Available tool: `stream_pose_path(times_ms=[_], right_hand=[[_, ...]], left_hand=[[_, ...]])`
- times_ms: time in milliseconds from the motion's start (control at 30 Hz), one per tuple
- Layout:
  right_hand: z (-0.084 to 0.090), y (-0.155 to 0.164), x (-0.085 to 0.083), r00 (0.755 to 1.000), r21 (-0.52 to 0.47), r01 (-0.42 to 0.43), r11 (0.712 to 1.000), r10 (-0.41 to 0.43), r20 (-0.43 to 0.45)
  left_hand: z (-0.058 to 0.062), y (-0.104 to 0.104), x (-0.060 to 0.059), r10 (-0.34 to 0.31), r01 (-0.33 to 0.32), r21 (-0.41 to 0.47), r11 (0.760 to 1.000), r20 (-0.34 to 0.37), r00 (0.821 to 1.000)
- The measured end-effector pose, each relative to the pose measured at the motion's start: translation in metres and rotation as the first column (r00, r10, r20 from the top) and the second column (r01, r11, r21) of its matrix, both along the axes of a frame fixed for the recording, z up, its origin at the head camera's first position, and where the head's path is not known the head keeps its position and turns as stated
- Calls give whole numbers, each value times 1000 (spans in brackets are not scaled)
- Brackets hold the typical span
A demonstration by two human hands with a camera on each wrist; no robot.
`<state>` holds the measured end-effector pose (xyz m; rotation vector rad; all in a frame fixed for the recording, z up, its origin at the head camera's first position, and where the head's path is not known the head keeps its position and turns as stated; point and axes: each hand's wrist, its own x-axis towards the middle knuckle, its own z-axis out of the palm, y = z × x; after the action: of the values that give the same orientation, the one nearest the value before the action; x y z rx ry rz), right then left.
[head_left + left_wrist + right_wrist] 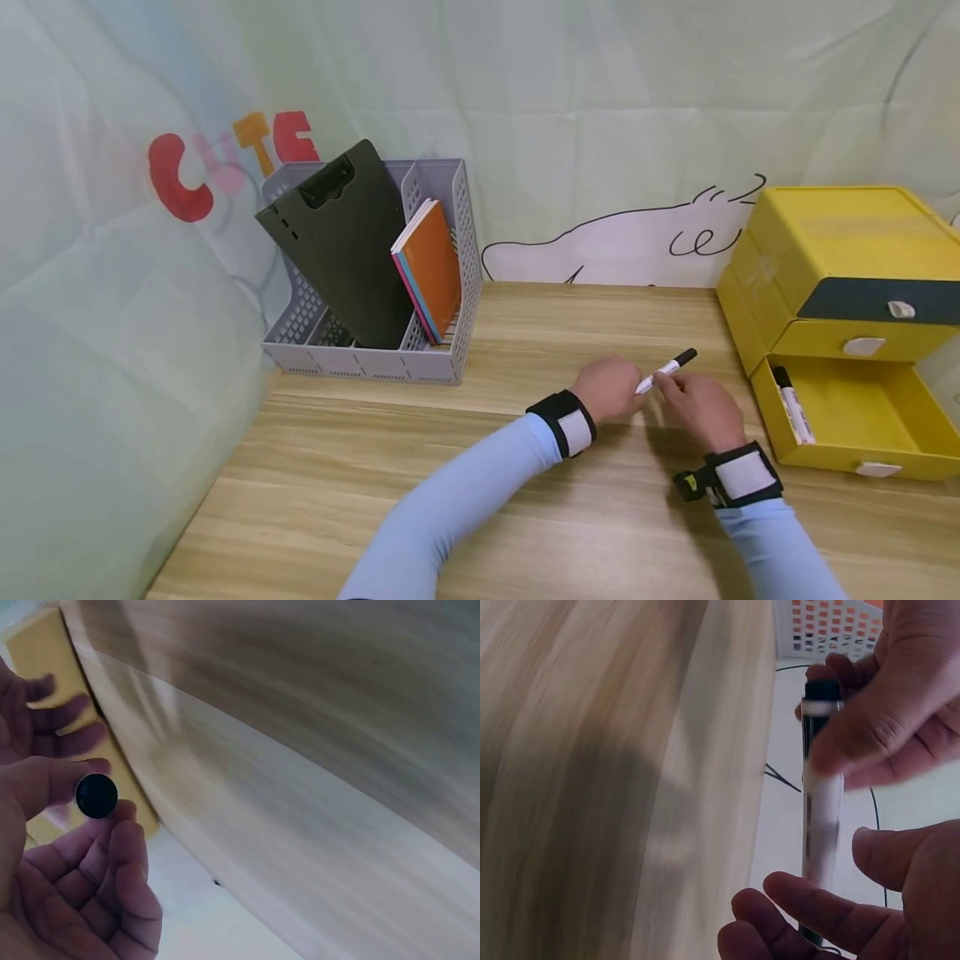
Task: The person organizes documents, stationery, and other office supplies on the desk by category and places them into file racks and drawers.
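Note:
Between both hands is a white marker (655,377) with a black cap, slanting up to the right over the table in the head view. My left hand (611,388) pinches it near its rear end between thumb and fingers. That black round end of the marker (97,796) faces the camera in the left wrist view. My right hand (703,410) is beside the capped half. In the right wrist view its thumb (889,851) stands apart from the marker (821,817), while its loosely bent fingers (810,900) overlap the marker's lower part.
A yellow drawer unit (847,242) stands on the right; its bottom drawer (877,400) is pulled out, with another marker (793,406) inside. At the back left, a grey file rack (375,364) holds a dark clipboard (345,250) and several notebooks (435,267). Behind hangs a printed curtain (585,100).

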<state>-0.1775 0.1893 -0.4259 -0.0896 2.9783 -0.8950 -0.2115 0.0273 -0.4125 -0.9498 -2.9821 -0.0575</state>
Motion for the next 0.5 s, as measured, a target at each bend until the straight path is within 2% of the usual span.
stream_pose_path(times_ms=[300, 400, 500], right_hand=[[4, 1, -2, 994, -161, 70, 985, -56, 92], [6, 4, -2, 988, -188, 100, 977, -75, 135], [11, 10, -1, 979, -185, 130, 974, -97, 181]], left_hand=[[0, 7, 9, -14, 13, 30, 999, 29, 999], [-1, 4, 11, -20, 18, 51, 999, 39, 999], [-3, -3, 10, 5, -6, 33, 999, 38, 999]])
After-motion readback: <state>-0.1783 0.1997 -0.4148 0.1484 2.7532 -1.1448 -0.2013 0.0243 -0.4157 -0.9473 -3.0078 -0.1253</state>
